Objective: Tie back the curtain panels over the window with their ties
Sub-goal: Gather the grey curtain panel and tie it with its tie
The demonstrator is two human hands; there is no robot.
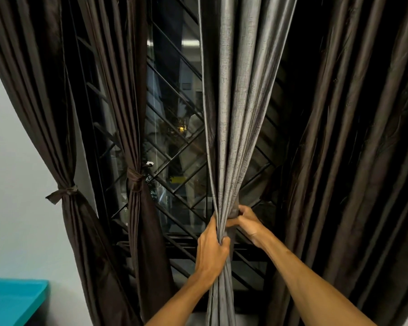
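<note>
Left hand (211, 248) grips the gathered grey curtain (231, 114), fingers clamped round its folds. The right hand (246, 220) holds the same bundle just above, fingers curled on it. Far left, a brown curtain (45, 114) is cinched by a knotted tie (64, 192). The second curtain (125, 114) is tied too, before the window grille (174, 161). At right, a dark curtain (351, 161) hangs loose.

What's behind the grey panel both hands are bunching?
A black window grille and dark glass show on both sides of the grey panel. The left hand and right hand both grip the bunch. Whatever is directly behind the fabric is covered.
</note>
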